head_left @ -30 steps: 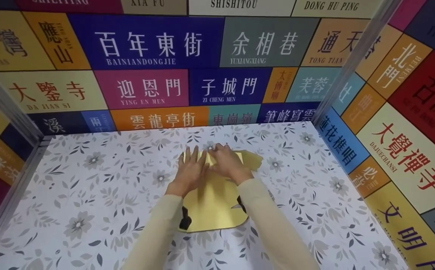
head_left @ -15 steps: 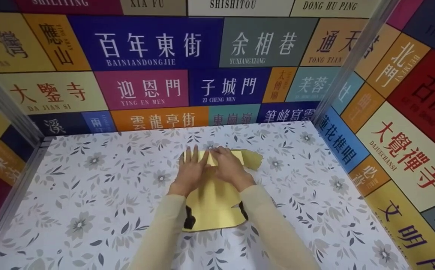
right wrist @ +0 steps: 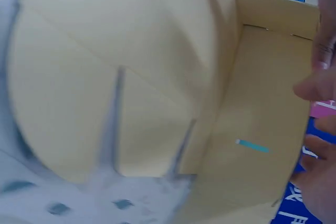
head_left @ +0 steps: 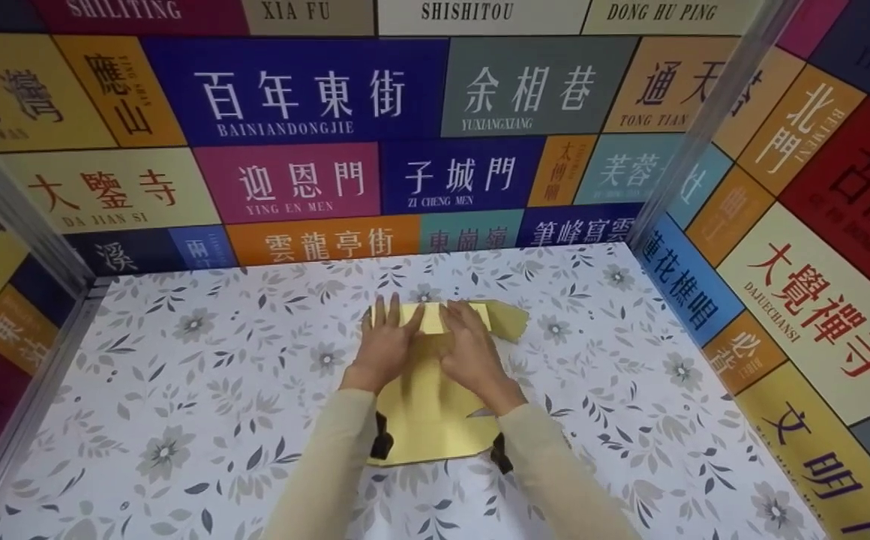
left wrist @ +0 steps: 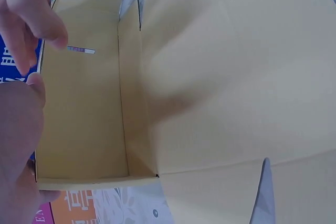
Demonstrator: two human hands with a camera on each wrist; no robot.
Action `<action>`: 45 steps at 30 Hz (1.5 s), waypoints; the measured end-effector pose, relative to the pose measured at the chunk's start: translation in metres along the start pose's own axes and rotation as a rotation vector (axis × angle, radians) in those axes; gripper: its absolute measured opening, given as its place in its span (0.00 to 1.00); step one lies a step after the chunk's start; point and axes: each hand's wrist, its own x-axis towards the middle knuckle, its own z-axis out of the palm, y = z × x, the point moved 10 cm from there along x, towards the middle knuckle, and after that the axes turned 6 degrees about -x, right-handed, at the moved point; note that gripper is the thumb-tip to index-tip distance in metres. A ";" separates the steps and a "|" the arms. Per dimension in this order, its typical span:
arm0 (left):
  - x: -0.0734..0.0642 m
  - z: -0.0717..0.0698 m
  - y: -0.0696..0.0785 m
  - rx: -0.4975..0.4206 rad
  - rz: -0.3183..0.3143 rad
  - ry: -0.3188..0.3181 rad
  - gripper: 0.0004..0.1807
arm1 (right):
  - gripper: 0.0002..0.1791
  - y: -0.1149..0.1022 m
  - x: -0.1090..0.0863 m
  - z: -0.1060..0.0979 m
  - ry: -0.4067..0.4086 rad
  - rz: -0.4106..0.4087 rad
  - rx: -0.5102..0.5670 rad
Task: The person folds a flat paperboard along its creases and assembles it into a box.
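One left hand (head_left: 381, 341), fingers spread, nearly straight, no grip apparent, at the far-left end of an open yellow cardboard box (head_left: 431, 424) on the white floral-print tabletop (head_left: 217, 390). Tray's long axis runs left-right, neither hand clearly nearer its far edge. Right hand (head_left: 472, 356): fingers bent at that edge, can't tell if gripping.

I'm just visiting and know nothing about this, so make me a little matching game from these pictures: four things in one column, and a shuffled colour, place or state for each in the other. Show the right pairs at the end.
Things
1. box
2. wall
3. left hand
4. table

Descriptions
A. white, printed with grey flowers and leaves
B. by the far left corner of the box
C. yellowish and open, its inside showing
D. blocks of many colours with large lettering

Right pairs
1-C
2-D
3-B
4-A
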 end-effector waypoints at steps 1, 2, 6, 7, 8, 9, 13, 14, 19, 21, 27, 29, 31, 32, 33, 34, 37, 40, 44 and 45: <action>0.000 0.000 0.000 -0.006 -0.001 -0.001 0.25 | 0.31 0.003 -0.005 -0.006 0.090 0.013 0.000; 0.000 0.000 0.000 -0.011 -0.001 0.000 0.25 | 0.28 0.007 -0.010 -0.012 0.174 0.034 0.008; 0.000 -0.001 0.002 -0.008 0.005 0.003 0.24 | 0.21 0.025 -0.030 -0.022 0.383 0.161 0.046; 0.000 -0.001 0.002 -0.008 0.005 0.002 0.24 | 0.22 0.030 -0.033 -0.021 0.394 0.195 0.058; 0.000 -0.002 0.002 -0.006 0.007 0.006 0.23 | 0.23 0.034 -0.036 -0.019 0.394 0.224 0.072; 0.000 -0.002 0.003 -0.005 0.007 0.005 0.23 | 0.24 0.038 -0.038 -0.016 0.388 0.250 0.086; 0.000 -0.002 0.003 -0.002 0.005 0.008 0.23 | 0.30 0.047 -0.042 -0.004 0.317 0.312 0.133; 0.000 -0.001 0.003 0.000 0.003 0.009 0.23 | 0.31 0.048 -0.042 0.000 0.296 0.320 0.148; -0.001 -0.001 0.003 0.021 0.005 0.027 0.23 | 0.34 0.049 -0.043 0.016 0.195 0.351 0.237; -0.001 -0.002 0.004 0.028 0.010 0.033 0.23 | 0.35 0.049 -0.042 0.022 0.156 0.373 0.297; -0.001 -0.004 0.005 0.010 0.012 0.025 0.23 | 0.36 0.046 -0.041 0.036 0.077 0.418 0.433; -0.001 -0.004 0.005 0.008 0.011 0.028 0.23 | 0.36 0.044 -0.040 0.038 0.068 0.417 0.447; -0.002 -0.005 0.005 0.007 0.011 0.030 0.23 | 0.36 0.042 -0.040 0.039 0.064 0.418 0.456; -0.002 -0.005 0.005 0.007 0.012 0.034 0.23 | 0.36 0.042 -0.039 0.039 0.059 0.420 0.460; -0.002 -0.005 0.005 0.007 0.013 0.039 0.22 | 0.36 0.042 -0.039 0.040 0.050 0.422 0.464; -0.002 -0.005 0.005 0.004 0.014 0.042 0.22 | 0.36 0.042 -0.039 0.041 0.042 0.426 0.466; -0.002 -0.004 0.004 -0.011 0.009 0.033 0.22 | 0.37 0.041 -0.039 0.043 0.022 0.431 0.467; -0.001 -0.002 0.001 -0.032 0.000 0.022 0.23 | 0.37 0.042 -0.040 0.041 0.023 0.424 0.454; 0.000 0.000 0.000 -0.039 -0.009 0.016 0.23 | 0.36 0.044 -0.041 0.039 0.043 0.413 0.438; 0.000 0.000 0.000 -0.037 -0.009 0.015 0.23 | 0.36 0.045 -0.041 0.039 0.044 0.420 0.440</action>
